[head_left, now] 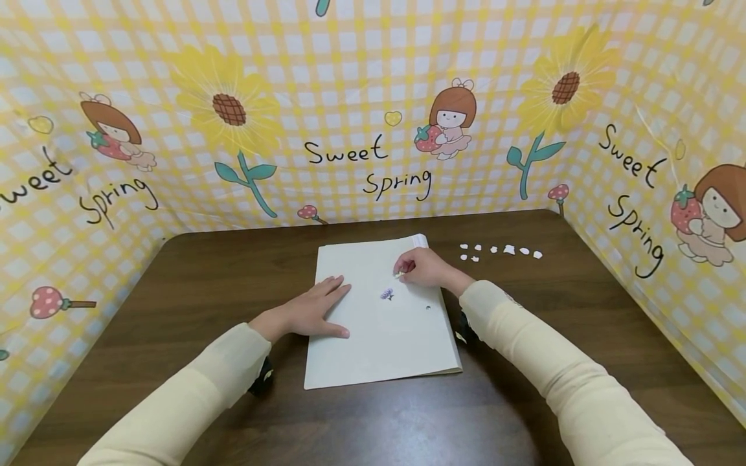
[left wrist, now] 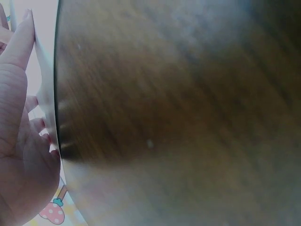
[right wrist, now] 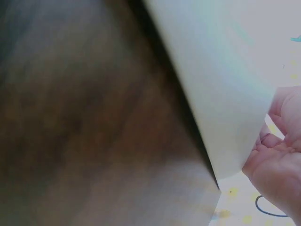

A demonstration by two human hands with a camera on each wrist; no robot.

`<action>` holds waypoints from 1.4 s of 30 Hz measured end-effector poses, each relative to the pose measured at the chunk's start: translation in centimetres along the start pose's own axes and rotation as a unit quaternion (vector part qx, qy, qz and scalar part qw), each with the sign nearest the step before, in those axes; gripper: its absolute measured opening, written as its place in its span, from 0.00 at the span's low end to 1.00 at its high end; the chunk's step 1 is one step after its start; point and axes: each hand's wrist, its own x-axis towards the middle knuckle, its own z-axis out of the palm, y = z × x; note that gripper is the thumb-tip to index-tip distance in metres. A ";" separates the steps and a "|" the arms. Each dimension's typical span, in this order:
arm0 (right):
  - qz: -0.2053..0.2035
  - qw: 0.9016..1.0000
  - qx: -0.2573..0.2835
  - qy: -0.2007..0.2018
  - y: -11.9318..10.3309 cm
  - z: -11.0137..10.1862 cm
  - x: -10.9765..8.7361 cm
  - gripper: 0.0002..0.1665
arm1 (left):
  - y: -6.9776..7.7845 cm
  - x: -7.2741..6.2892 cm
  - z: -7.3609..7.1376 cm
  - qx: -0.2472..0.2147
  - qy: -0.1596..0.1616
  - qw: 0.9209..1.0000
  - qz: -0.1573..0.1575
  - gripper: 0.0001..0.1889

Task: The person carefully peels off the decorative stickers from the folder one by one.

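A large off-white booklet [head_left: 373, 349] with layered edges lies on the dark wooden table. My left hand [head_left: 315, 307] rests on its left side with the fingers spread; the left wrist view shows the thumb [left wrist: 19, 47] along the page. Near the upper right of the page my right hand [head_left: 424, 266] pinches a small pale yellow-green piece [head_left: 399, 274], partly hidden by the fingers. Just below that hand a small purple flower sticker [head_left: 387, 294] sits on the page. In the right wrist view the right hand [right wrist: 277, 155] is partly hidden behind the booklet's edge.
Several small white pieces [head_left: 509, 250] lie in two rows on the table, right of the booklet. A small round grey spot [head_left: 428, 307] shows near the page's right edge. A yellow checked cloth [head_left: 350, 97] with printed flowers surrounds the table [head_left: 233, 259] at the back and sides.
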 end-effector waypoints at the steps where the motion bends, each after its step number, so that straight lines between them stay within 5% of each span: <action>1: 0.002 1.000 0.004 0.000 0.1 0.0 0.0 0.04 | 0.0 0.0 0.0 0.001 0.000 1.000 0.000 0.56; 35: 0.022 0.993 0.108 0.041 1.2 -0.8 -0.6 0.06 | 0.1 -0.1 0.0 -0.002 -0.006 1.000 0.008 0.56; 42: 0.054 0.989 0.123 0.067 0.8 -1.4 -1.8 0.06 | 0.3 -0.1 -0.1 -0.005 0.000 1.000 0.013 0.55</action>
